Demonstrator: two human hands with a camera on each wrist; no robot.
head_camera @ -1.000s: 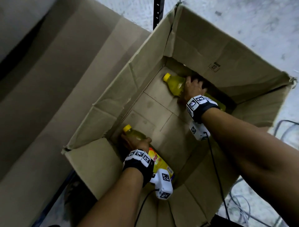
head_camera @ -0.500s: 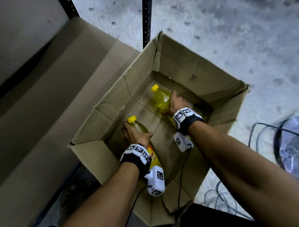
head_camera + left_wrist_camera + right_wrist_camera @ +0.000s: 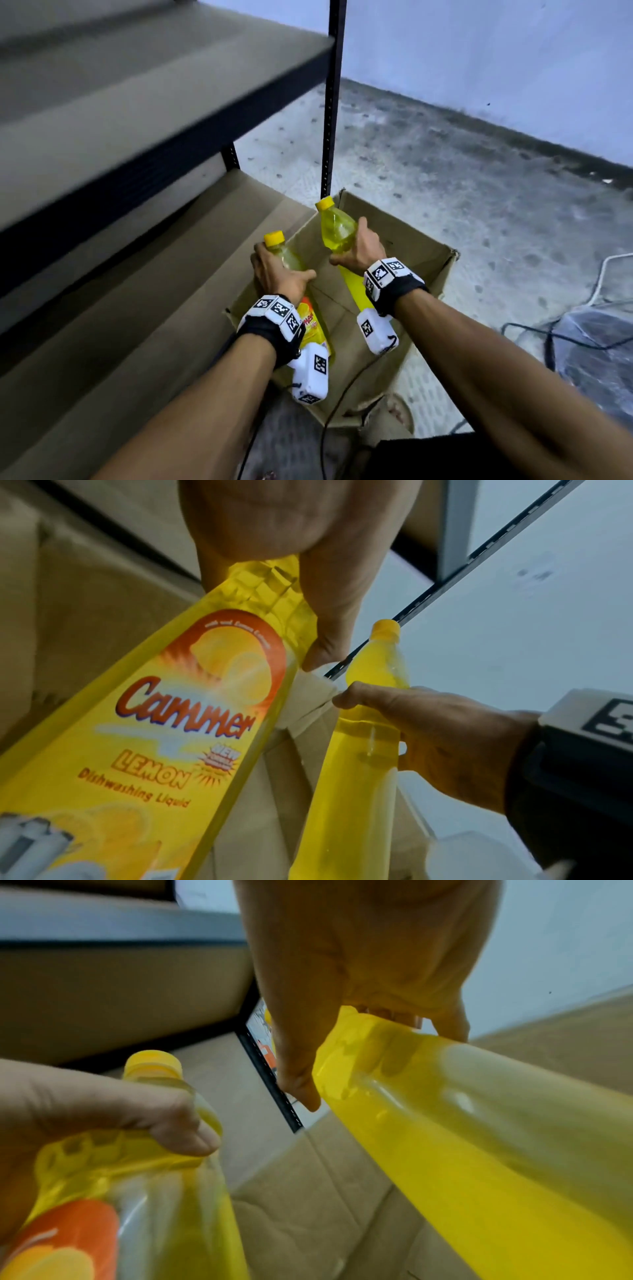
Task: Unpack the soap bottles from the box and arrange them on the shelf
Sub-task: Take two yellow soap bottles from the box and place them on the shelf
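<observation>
The left hand (image 3: 279, 274) is wrapped round the ribbed shoulder of a yellow dishwashing liquid bottle (image 3: 310, 322), fingers on one side and thumb on the other, just below its yellow cap (image 3: 274, 238). Beneath that grip the body runs down toward the wrist, and the left wrist view shows its label (image 3: 178, 723) facing the camera: "Cammer", "Lemon", "Dishwashing Liquid", with an orange arc and lemon picture above the name. The right hand (image 3: 359, 251) clasps a second yellow bottle (image 3: 337, 228) at the same ribbed waist, thumb across the near side and fingers curled behind; its own cap (image 3: 324, 204) stands above the grip, and the lower body (image 3: 356, 291) slants down past the wrist. No label shows on this one in any view. Both bottles are held off the floor of the open cardboard box (image 3: 421, 260), which lies below and between the two grips, its flaps spread. The two bottles are apart, caps tilted away from the person. Left of the left-hand grip runs a cardboard-lined shelf board (image 3: 154, 274), with another grey shelf (image 3: 137, 102) higher up. A black slotted upright (image 3: 330, 102) rises beyond the right-hand bottle. Cables (image 3: 565, 335) lie on the speckled floor (image 3: 445, 171) to the right of the right wrist
</observation>
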